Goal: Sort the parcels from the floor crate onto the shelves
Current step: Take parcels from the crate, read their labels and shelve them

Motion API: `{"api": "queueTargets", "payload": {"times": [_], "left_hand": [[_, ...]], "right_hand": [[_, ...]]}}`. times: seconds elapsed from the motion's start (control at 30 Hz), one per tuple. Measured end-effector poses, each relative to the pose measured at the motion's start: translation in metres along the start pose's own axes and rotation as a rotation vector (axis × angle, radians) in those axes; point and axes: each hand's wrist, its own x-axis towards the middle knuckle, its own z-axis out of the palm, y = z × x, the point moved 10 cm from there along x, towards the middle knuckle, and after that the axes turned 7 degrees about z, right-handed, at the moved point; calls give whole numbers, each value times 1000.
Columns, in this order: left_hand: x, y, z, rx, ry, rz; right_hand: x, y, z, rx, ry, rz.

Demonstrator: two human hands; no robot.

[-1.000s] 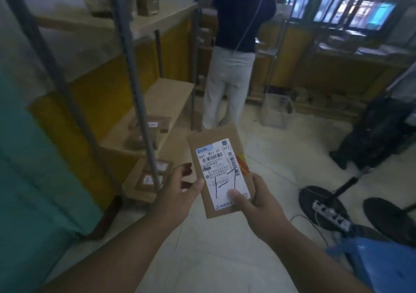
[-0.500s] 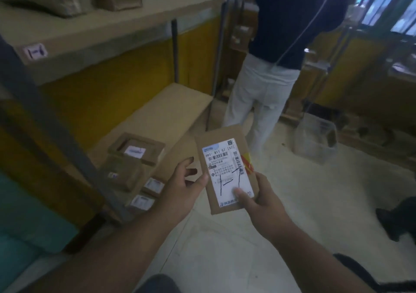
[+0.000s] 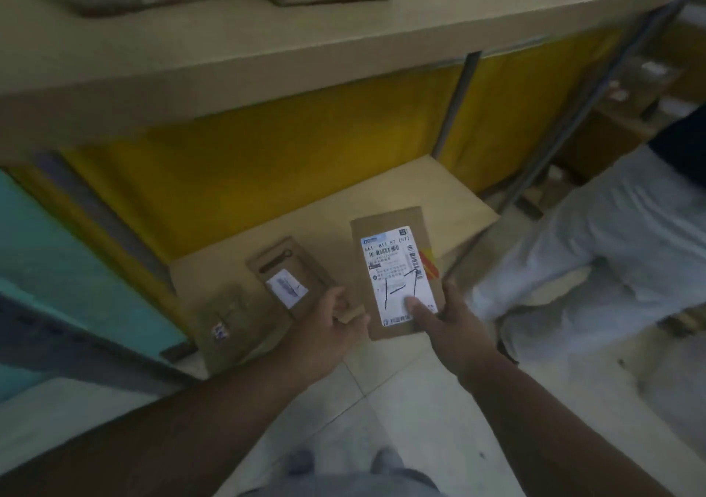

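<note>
Head view, left to right: two cardboard parcels [image 3: 284, 275] already lie on the low shelf [image 3: 386, 187], the left hand [image 3: 330, 328] hangs loosely curled and grasping nothing, and the right hand [image 3: 443, 319] grips a flat brown parcel [image 3: 397, 271] above the shelf's front edge. Held only at its bottom end, thumb on its white barcode label with "1-7" scrawled across, it could tip forward and drop to the floor.

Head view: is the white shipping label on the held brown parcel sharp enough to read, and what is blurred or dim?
Head view: the white shipping label shows large digits and pen marks legibly, fine print not; the labelled brown parcels on the lower shelf are smeared; the light is dim; wide-angle bending at the edges.
</note>
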Motion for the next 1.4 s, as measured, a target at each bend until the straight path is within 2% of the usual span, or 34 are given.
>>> {"api": "queueTargets", "payload": {"times": [0.17, 0.27, 0.4, 0.53, 0.63, 0.7, 0.87, 1.0, 1.17, 1.4], "left_hand": [[38, -23, 10, 164, 115, -12], [53, -35, 17, 174, 234, -104], [57, -35, 22, 217, 433, -249], [68, -40, 41, 132, 485, -355], [64, -41, 45, 123, 550, -364], [56, -39, 46, 117, 577, -339], [3, -36, 41, 121, 665, -333], [-88, -54, 27, 129, 804, -419], [-268, -92, 6, 154, 1003, -525], [-556, -146, -17, 172, 1344, -726]], "right_hand": [[121, 6, 38, -94, -210, -33], [171, 10, 63, -167, -311, -32], [203, 6, 75, -320, -333, -42], [217, -15, 76, -582, -323, -161], [219, -34, 66, -760, -226, -262], [205, -50, 61, -785, -194, -365], [110, -90, 67, -718, -304, -757], [-3, -106, 98, -707, -476, -1025], [-176, -103, 169, -626, -694, -1271], [-410, -89, 283, -539, -911, -1452]]}}
